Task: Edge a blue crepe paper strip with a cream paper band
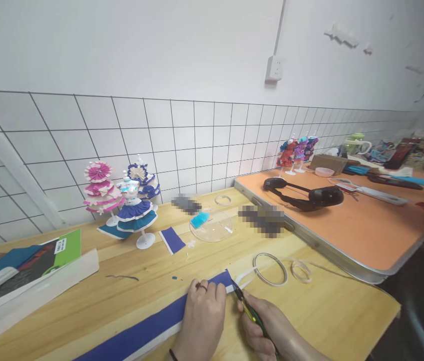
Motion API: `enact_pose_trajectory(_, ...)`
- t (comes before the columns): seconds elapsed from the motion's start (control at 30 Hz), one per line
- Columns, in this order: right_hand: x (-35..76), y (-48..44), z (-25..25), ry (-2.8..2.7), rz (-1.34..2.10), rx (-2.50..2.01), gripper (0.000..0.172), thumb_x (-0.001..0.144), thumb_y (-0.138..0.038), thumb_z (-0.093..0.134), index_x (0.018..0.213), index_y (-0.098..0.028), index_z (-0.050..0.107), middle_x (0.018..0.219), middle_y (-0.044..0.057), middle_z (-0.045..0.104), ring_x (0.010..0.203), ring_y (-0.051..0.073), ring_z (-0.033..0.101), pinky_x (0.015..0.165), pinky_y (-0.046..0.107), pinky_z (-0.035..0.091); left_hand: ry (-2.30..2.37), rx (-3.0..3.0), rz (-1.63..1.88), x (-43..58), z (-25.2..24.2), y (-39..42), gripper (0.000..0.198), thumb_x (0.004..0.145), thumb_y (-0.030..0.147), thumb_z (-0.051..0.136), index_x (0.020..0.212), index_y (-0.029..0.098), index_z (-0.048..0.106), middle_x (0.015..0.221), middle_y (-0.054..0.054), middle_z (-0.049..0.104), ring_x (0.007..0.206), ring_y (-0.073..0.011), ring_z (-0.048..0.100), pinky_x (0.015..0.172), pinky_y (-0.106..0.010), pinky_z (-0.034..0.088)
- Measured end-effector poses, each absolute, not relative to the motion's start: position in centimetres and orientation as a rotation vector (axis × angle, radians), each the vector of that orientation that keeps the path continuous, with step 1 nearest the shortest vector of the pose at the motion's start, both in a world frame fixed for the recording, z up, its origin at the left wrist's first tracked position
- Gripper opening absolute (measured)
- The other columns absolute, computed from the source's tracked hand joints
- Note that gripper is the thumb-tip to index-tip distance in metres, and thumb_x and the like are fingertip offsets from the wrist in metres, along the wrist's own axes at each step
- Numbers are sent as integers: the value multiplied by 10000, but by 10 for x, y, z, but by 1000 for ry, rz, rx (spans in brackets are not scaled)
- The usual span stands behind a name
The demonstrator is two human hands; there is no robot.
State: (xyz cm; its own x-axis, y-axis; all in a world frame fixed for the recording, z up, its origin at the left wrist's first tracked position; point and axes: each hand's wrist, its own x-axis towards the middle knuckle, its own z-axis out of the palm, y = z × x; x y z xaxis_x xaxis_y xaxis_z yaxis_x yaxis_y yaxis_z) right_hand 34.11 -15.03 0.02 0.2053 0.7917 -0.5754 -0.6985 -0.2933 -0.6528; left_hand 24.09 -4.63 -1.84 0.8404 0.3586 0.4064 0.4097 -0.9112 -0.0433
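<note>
A long blue strip with a white edge point(148, 323) lies slantwise on the wooden table. My left hand point(205, 316), fingers curled, pins it down close to its right end. From there a narrow white tape point(247, 274) runs toward a tape roll point(270, 269). My right hand point(262, 326) is closed round dark scissors point(251, 312) with green and yellow on the handles. Their tip meets the end of the strip and the tape; whether the blades are parted is too small to tell. A short blue and white piece point(172, 240) lies farther back.
Small tiered-dress figures on stands point(137, 215) stand at the back left. Behind my hands are a clear round dish point(215, 230) and a second tape roll point(301, 271). At right, an orange raised board point(362, 235) with a metal edge holds a black headset point(302, 195).
</note>
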Motion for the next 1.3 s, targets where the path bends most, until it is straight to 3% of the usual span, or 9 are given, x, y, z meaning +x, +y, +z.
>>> enact_pose_trajectory(0.27, 337, -149, -4, -60, 1436, -1135, 349, 880, -467, 342, 729, -192, 494, 379, -93, 379, 240, 14, 218, 266, 148, 72, -607, -2881, -620, 241, -18, -49, 140, 717, 71, 487, 686, 206, 510, 625, -3, 568, 659, -204, 533, 723, -367, 386)
enact_pose_trajectory(0.53, 338, -150, 0, -80, 1398, -1193, 360, 916, -416, 281, 706, -198, 475, 366, -96, 344, 239, 26, 195, 257, 153, 83, -647, -2909, -580, 240, -16, -49, 165, 719, 56, 460, 704, 211, 516, 651, -11, 584, 675, -211, 543, 721, -373, 402)
enact_pose_trajectory(0.83, 336, -154, 3, -46, 1506, -1085, 393, 916, -405, 267, 768, -172, 546, 373, -77, 390, 226, 19, 238, 253, 140, 102, -1106, -3140, -848, 235, -10, -40, 179, 782, 64, 385, 814, 212, 482, 687, 10, 593, 649, -164, 573, 593, -271, 401)
enact_pose_trajectory(1.03, 338, -159, 7, -25, 1516, -1067, 400, 915, -402, 276, 802, -162, 575, 350, -64, 410, 213, 24, 251, 252, 135, 105, -802, -3332, -1076, 234, -5, -42, 262, 737, 43, 413, 917, 217, 492, 880, -30, 563, 868, -190, 526, 760, -336, 408)
enact_pose_trajectory(1.17, 343, -166, 10, 41, 1526, -1190, 452, 924, -401, 269, 751, -141, 596, 309, -62, 388, 193, 19, 258, 245, 121, 92, -661, -3542, -1177, 232, 2, -45, 295, 665, -17, 439, 817, 221, 526, 843, -5, 562, 865, -164, 512, 789, -302, 404)
enact_pose_trajectory(1.3, 353, -180, 7, -1, 1534, -1337, 469, 921, -400, 287, 733, -127, 620, 263, -51, 379, 174, 23, 257, 235, 102, 94, -684, -3573, -1250, 237, 5, -41, 229, 752, 32, 437, 778, 216, 570, 809, -2, 603, 841, -148, 533, 773, -277, 419)
